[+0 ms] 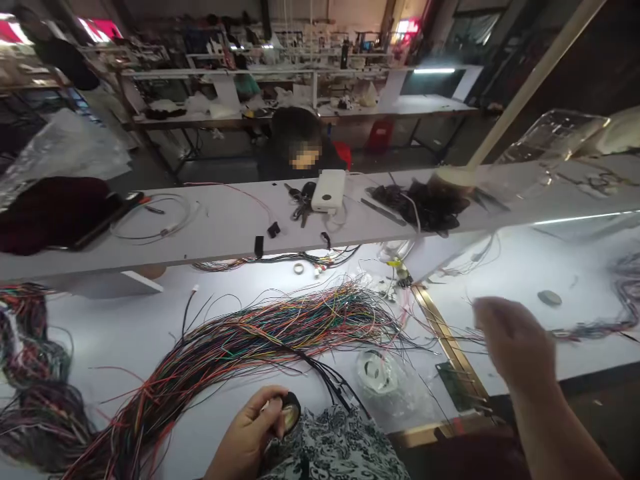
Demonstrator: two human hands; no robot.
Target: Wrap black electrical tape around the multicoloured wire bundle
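At the bottom centre, my left hand (253, 430) is closed round a roll of black tape (290, 410), just in front of the patterned clothing (340, 443). On the right, my right hand (517, 340) is raised over the table by a thin run of wires (585, 331); motion blurs it, and its fingers are too smeared to read. A large bundle of many-coloured wires (240, 350) lies across the table from lower left to centre. Black cables (327, 373) branch from it towards the clothing.
Across the back runs a raised shelf (220, 230) with a white power bank (329, 191), keys (301, 200) and black plastic (425, 203). Behind it sits a person (295, 137). A clear bag with a white roll (377, 373) lies near a metal strip (450, 340).
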